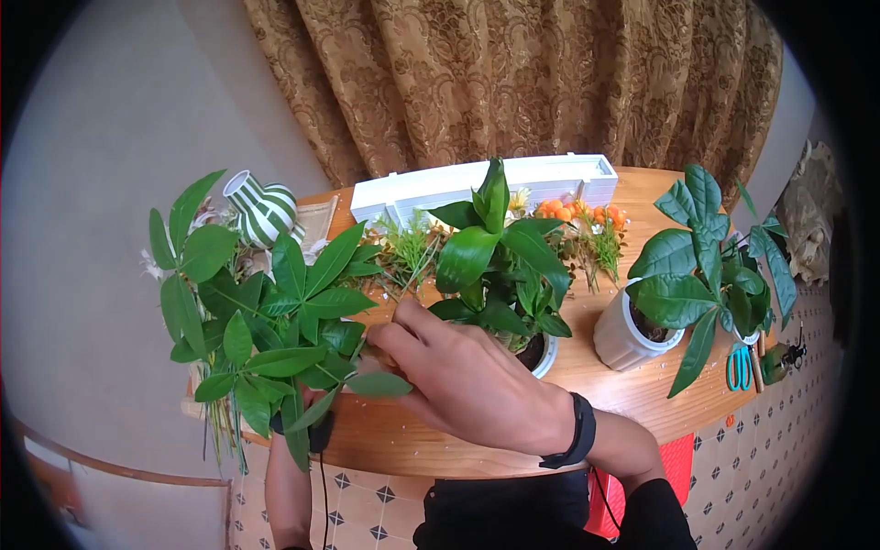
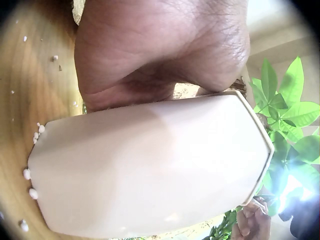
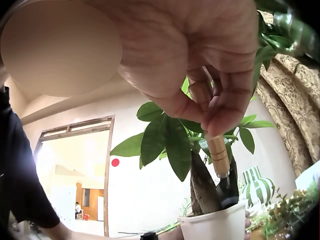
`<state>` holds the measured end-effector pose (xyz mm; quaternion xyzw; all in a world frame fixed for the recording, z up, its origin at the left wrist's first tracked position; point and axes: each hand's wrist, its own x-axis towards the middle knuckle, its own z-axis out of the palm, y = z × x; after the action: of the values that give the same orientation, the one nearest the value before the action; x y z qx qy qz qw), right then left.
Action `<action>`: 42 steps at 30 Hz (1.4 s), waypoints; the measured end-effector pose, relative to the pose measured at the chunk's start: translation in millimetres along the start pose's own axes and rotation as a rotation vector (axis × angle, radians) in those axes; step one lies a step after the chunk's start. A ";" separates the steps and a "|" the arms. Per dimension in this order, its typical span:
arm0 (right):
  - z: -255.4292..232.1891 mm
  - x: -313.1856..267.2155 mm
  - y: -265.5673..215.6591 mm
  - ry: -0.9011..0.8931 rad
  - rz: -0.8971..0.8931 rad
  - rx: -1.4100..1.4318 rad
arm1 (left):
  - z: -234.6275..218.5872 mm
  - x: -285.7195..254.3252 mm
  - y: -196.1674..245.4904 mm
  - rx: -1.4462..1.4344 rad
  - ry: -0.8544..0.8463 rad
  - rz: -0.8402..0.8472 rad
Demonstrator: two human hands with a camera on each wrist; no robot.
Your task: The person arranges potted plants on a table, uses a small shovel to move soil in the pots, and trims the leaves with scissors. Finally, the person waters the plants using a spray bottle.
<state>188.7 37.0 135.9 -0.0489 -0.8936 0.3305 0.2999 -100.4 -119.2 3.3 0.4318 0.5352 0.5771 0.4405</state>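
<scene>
Right hand (image 3: 200, 65) grip: fingers curled round wooden tool handle (image 3: 212, 145), dark tip down in soil by trunk (image 3: 204, 187) inside white pot (image 3: 215, 225). Left hand (image 2: 160, 47) grip: palm pressed on pot (image 2: 150, 170) wall, fingers out of sight, so closure unclear. Pot stands at left tabletop (image 1: 403, 440) edge, under leaves (image 1: 275, 330). Advice: keep tip shallow, away from trunk, short strokes; brace pot firmly, spilled grit (image 2: 31, 175) beside it suggests soil scatters easily. Neighbouring plant (image 1: 500, 266) just beside right hand; mind its leaves.
</scene>
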 end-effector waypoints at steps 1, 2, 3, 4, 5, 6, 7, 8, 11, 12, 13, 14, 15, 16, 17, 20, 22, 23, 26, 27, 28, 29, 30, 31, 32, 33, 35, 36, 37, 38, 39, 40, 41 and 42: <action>-1.3 0.8 -1.5 -0.006 -0.018 -0.024 | 0.4 1.6 -1.2 -0.006 0.000 -0.001; -0.6 0.4 -0.8 -0.007 -0.017 -0.025 | 0.2 2.1 -1.8 -0.013 -0.001 -0.003; 1.0 -1.0 -0.1 -0.009 -0.006 -0.037 | 0.4 3.6 -2.8 -0.019 -0.003 -0.004; 2.5 -2.1 0.1 -0.012 0.006 -0.049 | 1.0 5.4 -3.5 -0.026 -0.005 -0.006; 3.3 -2.6 -0.5 -0.013 0.005 -0.049 | 0.8 6.8 -4.8 -0.036 -0.005 -0.009; 3.8 -2.6 -1.5 -0.021 0.015 -0.051 | 1.6 10.1 -5.5 -0.044 -0.007 -0.012; 4.2 -2.7 -2.6 -0.029 0.024 -0.054 | 2.1 12.4 -6.5 -0.054 -0.009 -0.017; 4.7 -3.1 -3.6 -0.030 0.020 -0.055 | 2.2 13.8 -7.5 -0.065 -0.008 -0.021; 6.8 -5.4 -7.2 -0.042 -0.028 -0.139 | 5.6 23.9 -9.8 -0.110 -0.019 -0.033; 7.8 -7.0 -8.8 -0.035 -0.059 -0.171 | 5.8 26.0 -10.4 -0.122 -0.023 -0.033; 8.3 -8.7 -10.6 -0.029 -0.089 -0.201 | 5.9 27.3 -12.1 -0.139 -0.022 -0.038; 7.6 -10.4 -13.0 -0.027 -0.099 -0.205 | 5.9 28.2 -13.5 -0.159 -0.022 -0.043; 5.7 -11.9 -16.0 -0.041 -0.112 -0.227 | 5.4 28.7 -15.0 -0.182 -0.022 -0.047; 3.2 -13.4 -18.9 -0.056 -0.125 -0.250 | 4.2 28.4 -16.3 -0.208 -0.020 -0.051; -0.2 -14.6 -21.4 -0.078 -0.126 -0.262 | 2.1 27.2 -17.4 -0.228 -0.012 -0.056; 1.3 -17.0 -20.7 -0.089 -0.131 -0.240 | -4.6 21.7 -20.2 -0.280 0.005 -0.066; 5.0 -16.2 -15.0 -0.068 -0.123 -0.234 | -8.0 18.4 -22.8 -0.305 0.015 -0.075; 6.1 -15.4 -12.5 -0.045 -0.105 -0.228 | -9.5 16.7 -23.8 -0.316 0.017 -0.077; 3.5 -13.5 -8.7 -0.058 -0.082 -0.180 | -12.6 14.5 -25.0 -0.339 0.023 -0.078; 3.0 -13.3 -8.4 -0.059 -0.089 -0.180 | -12.9 13.8 -26.1 -0.346 0.024 -0.078; 2.9 -13.6 -8.5 -0.045 -0.098 -0.186 | -13.1 12.9 -27.1 -0.356 0.028 -0.083; 2.3 -13.8 -8.6 -0.033 -0.106 -0.192 | -13.6 12.3 -27.8 -0.363 0.032 -0.083; -0.2 -14.2 -10.0 -0.037 -0.111 -0.190 | -14.7 13.0 -28.4 -0.373 0.035 -0.084; -3.9 -15.3 -12.8 -0.048 -0.101 -0.182 | -15.5 11.7 -29.0 -0.375 0.037 -0.083; -6.0 -15.9 -15.1 -0.058 -0.091 -0.175 | -15.3 11.4 -29.0 -0.379 0.040 -0.083; -6.1 -16.4 -16.4 -0.060 -0.093 -0.173 | -16.0 11.6 -29.7 -0.382 0.043 -0.082; -5.8 -17.7 -17.7 -0.060 -0.078 -0.173 | -15.8 10.1 -30.1 -0.387 0.050 -0.081; -5.3 -16.9 -17.8 -0.060 -0.078 -0.172 | -15.7 10.0 -31.1 -0.393 0.050 -0.082; -4.6 -15.6 -18.0 -0.049 -0.094 -0.189 | -15.4 9.7 -31.3 -0.393 0.049 -0.083; -4.5 -14.6 -17.5 -0.038 -0.109 -0.206 | -15.5 9.2 -31.7 -0.394 0.051 -0.084; -4.0 -14.1 -15.2 -0.038 -0.109 -0.206 | -15.5 9.4 -31.3 -0.398 0.054 -0.084; -2.8 -13.6 -11.9 -0.038 -0.098 -0.210 | -15.6 9.1 -31.5 -0.395 0.053 -0.082; -2.4 -13.3 -10.1 -0.038 -0.087 -0.214 | -15.9 8.4 -32.1 -0.398 0.055 -0.084; -3.2 -13.5 -10.5 -0.038 -0.087 -0.214 | -15.4 8.2 -32.4 -0.404 0.057 -0.088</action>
<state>202.6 26.8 137.5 -0.0354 -0.9305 0.2208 0.2902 -115.8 -113.6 -29.7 0.2945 0.4391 0.6649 0.5277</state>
